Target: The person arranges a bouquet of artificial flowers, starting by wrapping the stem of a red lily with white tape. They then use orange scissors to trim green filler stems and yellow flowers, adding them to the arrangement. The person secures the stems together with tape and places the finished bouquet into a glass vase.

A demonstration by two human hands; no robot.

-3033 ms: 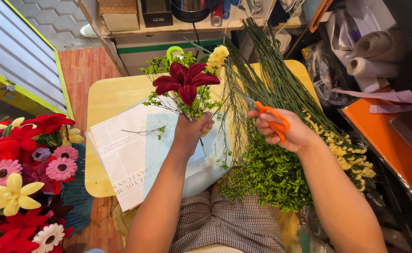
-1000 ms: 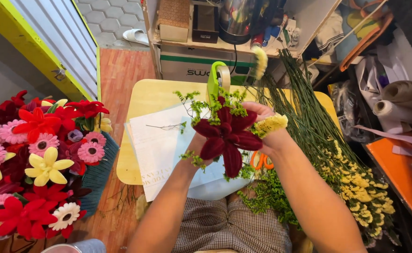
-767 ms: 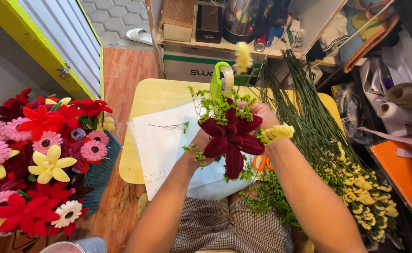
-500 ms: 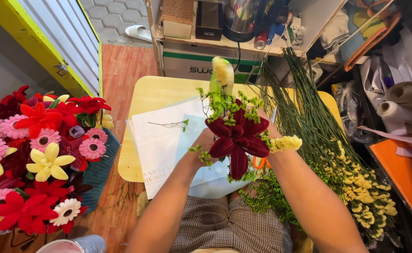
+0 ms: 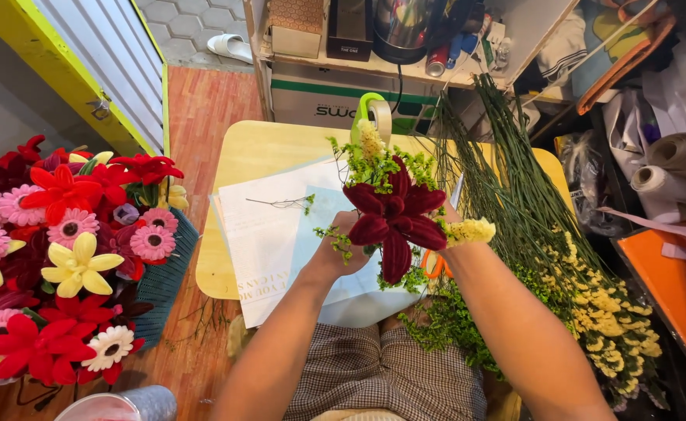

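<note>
My left hand [image 5: 341, 251] grips the stems of a small bouquet [image 5: 393, 222] held upright over the table: a dark red fuzzy flower with green sprigs and a yellow tuft at the top. My right hand [image 5: 450, 224] is mostly hidden behind the red flower and holds a fuzzy yellow sprig [image 5: 470, 231] against the bouquet's right side. Orange-handled scissors [image 5: 435, 267] lie on the table just below my right wrist.
A small yellow table [image 5: 253, 160] carries white and pale blue wrapping paper [image 5: 269, 234] and a green tape dispenser [image 5: 374, 113]. Long green stems with yellow blooms [image 5: 545, 234] lie at right. A basket of red, pink and yellow flowers [image 5: 62, 242] stands at left. Paper rolls [image 5: 674, 168] at far right.
I have put down the scissors and lifted the bouquet upright towards me. My right hand has brought a yellow sprig to its right side. The view has shifted slightly.
</note>
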